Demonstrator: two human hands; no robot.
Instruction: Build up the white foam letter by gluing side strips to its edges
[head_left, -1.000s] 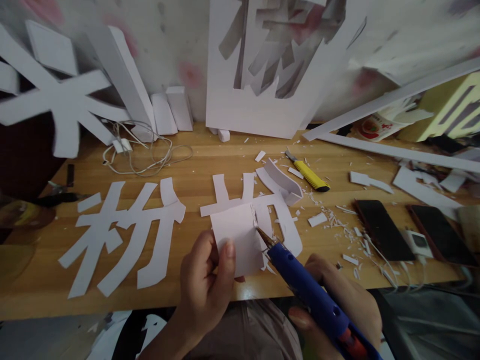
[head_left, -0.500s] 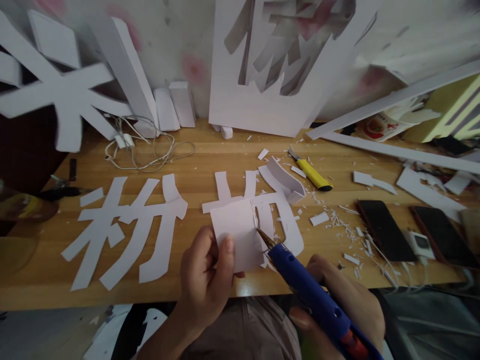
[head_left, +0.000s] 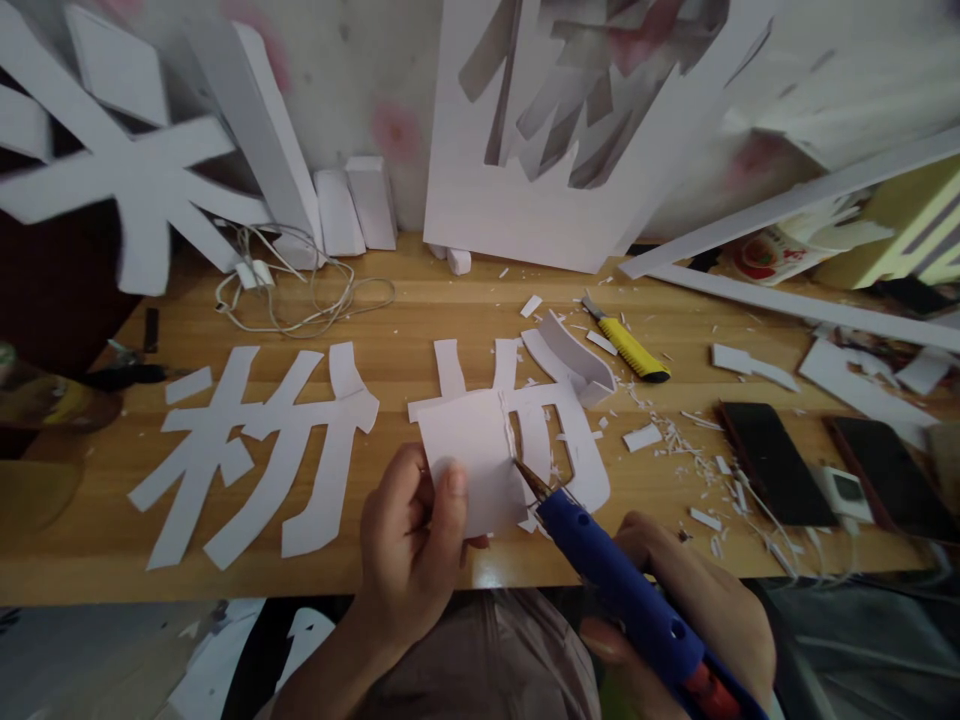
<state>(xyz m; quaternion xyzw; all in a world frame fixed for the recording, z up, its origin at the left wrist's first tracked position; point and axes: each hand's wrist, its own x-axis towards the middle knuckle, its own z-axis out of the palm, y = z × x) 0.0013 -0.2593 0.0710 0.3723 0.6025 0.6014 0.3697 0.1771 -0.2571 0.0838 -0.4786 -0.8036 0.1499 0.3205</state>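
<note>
Between thumb and fingers, my left hand (head_left: 416, 550) pinches a white foam board piece (head_left: 465, 450) above the table. My right hand (head_left: 694, 600) grips a blue glue gun (head_left: 615, 590), its metal nozzle tip at the piece's right edge. A bumpy bead of glue (head_left: 505, 415) runs along that edge above the tip. Behind the held piece lies a white cut-out character (head_left: 592, 470), partly hidden by it. A curved white strip (head_left: 570, 360) stands on edge at its upper right. Another cut-out character (head_left: 240, 450) lies flat to the left.
A yellow utility knife (head_left: 630, 350) lies behind, amid white scraps (head_left: 675, 455). Two dark phones (head_left: 776, 465) and a charger (head_left: 846, 493) are at right. Tangled cables (head_left: 300, 310) lie at back left. Large foam board (head_left: 517, 220) and letter shapes (head_left: 142, 185) lean on the wall.
The nozzle tip has slid slightly down the held piece's edge, and the glue bead looks longer. The view has shifted a little; both grips stay the same.
</note>
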